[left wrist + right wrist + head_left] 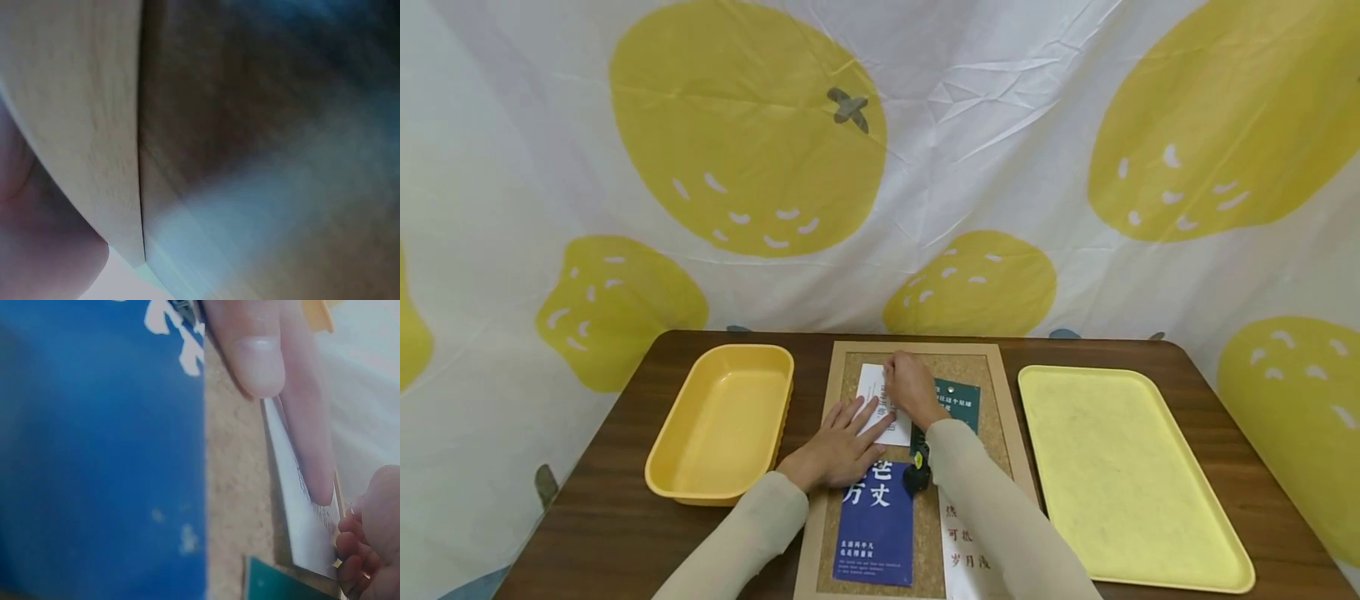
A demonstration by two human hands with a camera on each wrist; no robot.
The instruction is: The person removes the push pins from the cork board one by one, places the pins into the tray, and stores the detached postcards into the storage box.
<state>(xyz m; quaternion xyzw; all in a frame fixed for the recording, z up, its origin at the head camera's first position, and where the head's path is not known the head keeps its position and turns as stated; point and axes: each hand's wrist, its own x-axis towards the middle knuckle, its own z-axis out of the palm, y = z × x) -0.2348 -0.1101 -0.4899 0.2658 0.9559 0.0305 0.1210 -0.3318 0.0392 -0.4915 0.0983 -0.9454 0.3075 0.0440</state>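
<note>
White card [870,382] lay on the upper part of a framed corkboard [927,542] on the table [598,517], with a blue card [874,529] nearer the person and a green card [964,403] to its right. The left hand [841,447] pressed it, fingers spread wide. The right hand [914,388] bent over its upper end, fingers curled; whether they pinched something small, I could not tell.

"How does the head view look?"
"Bright and even, with a pale sheen on the creases of the far cloth [1000,108]."
"And the wrist views?"
"The left is dim and blurred, hazy glare crossing the bench [200,119]; the right is brighter but soft, the white card [306,544] shadowing the cork board [234,456]."
</note>
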